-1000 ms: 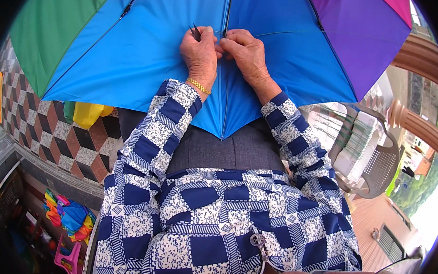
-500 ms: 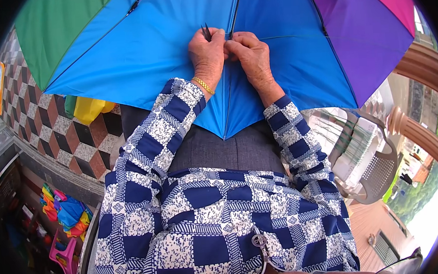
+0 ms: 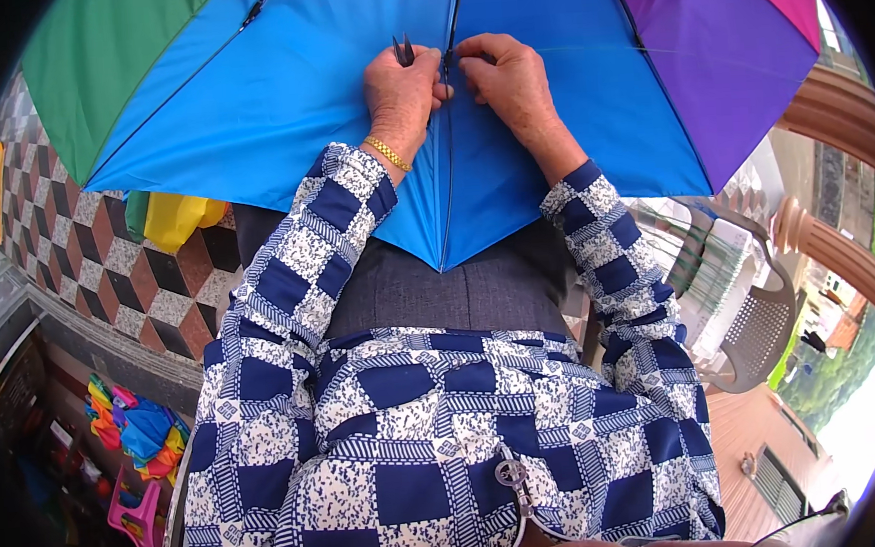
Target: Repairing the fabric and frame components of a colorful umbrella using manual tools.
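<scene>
An open umbrella with blue, green, purple and pink panels [image 3: 297, 112] lies inside up over my lap. My left hand [image 3: 402, 100] is closed, with the two dark pointed blades of small snips [image 3: 403, 51] sticking up out of it. Its thumb and fingertips are at a thin black rib [image 3: 445, 123] in the blue part. Just right of that rib, my right hand [image 3: 513, 83] has thumb and forefinger pinched close to a small black joint; what they pinch is too small to make out. A fine pale line [image 3: 584, 48] runs across the cloth beyond this hand.
On the left, yellow cloth [image 3: 179, 221] shows under the umbrella's edge above patterned floor tiles. Lower left are a multicoloured cloth bundle [image 3: 141, 427] and a pink plastic stool [image 3: 140, 522]. A grey plastic chair [image 3: 762, 329] stands at the right, near brown railings [image 3: 837, 259].
My right hand has moved slightly up and its fingers have drawn apart from my left hand. My left hand and the umbrella have shifted a little up and left in view.
</scene>
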The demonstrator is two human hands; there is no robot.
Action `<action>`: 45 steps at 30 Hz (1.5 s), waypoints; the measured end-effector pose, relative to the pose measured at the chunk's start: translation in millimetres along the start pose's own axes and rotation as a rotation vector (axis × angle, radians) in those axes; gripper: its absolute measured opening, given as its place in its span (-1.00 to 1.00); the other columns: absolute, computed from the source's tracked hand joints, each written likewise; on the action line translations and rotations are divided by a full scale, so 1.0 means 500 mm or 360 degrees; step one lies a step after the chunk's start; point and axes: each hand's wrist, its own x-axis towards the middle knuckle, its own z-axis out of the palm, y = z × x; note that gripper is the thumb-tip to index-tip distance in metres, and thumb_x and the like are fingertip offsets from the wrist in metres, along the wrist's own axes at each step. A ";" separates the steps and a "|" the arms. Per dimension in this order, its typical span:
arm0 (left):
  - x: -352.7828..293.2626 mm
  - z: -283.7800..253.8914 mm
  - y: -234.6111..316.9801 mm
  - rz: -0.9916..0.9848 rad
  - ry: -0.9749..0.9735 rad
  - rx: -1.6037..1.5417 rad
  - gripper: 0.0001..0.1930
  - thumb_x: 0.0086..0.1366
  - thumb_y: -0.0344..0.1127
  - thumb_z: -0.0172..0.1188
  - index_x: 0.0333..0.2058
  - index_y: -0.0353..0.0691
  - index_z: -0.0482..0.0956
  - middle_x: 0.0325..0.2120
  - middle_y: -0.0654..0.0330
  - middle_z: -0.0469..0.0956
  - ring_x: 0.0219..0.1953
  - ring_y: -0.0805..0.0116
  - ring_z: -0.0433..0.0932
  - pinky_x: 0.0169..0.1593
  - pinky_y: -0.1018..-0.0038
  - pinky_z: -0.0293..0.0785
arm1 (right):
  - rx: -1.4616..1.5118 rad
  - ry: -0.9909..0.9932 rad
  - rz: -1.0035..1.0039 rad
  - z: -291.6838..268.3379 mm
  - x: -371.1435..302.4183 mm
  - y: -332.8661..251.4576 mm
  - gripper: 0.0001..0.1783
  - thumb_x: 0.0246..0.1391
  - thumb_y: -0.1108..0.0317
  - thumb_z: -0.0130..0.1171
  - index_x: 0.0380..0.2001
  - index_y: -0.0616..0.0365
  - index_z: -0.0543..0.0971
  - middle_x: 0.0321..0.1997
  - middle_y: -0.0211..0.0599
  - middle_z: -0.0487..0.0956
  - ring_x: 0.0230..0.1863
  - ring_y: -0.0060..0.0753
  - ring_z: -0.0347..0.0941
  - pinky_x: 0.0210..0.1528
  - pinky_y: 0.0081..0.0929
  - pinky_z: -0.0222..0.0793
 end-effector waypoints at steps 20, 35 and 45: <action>0.010 -0.012 0.011 -0.0052 -0.0176 0.0133 -0.87 0.22 -0.38 0.07 -0.36 -0.34 0.48 -0.60 0.19 0.48 -0.67 0.43 0.51 -0.66 0.61 0.37 | -0.0180 0.0023 -0.0347 -0.111 0.004 0.010 -0.86 -0.05 0.42 0.15 -0.36 0.16 0.60 -0.47 -0.41 0.55 -0.51 -0.61 0.42 -0.40 -0.60 0.39; 0.002 -0.009 0.008 -0.0006 -0.0147 0.0076 -0.87 0.21 -0.38 0.09 -0.38 -0.35 0.48 -0.61 0.18 0.48 -0.68 0.42 0.50 -0.65 0.61 0.39 | -0.1046 0.0131 -0.0433 -0.017 0.009 -0.011 -0.87 -0.06 0.36 0.09 -0.43 -0.03 0.62 -0.43 -0.23 0.59 -0.34 -0.15 0.52 -0.29 -0.29 0.44; 0.012 -0.007 0.003 -0.0056 -0.0079 0.0034 -0.89 0.22 -0.40 0.07 -0.39 -0.34 0.46 -0.65 0.21 0.45 -0.74 0.48 0.45 -0.67 0.60 0.40 | 0.2376 -0.0110 0.0294 -0.559 0.042 0.147 -0.78 0.21 0.49 -0.10 -0.12 0.40 0.35 -0.23 -0.13 0.44 -0.26 -0.34 0.38 -0.14 -0.46 0.42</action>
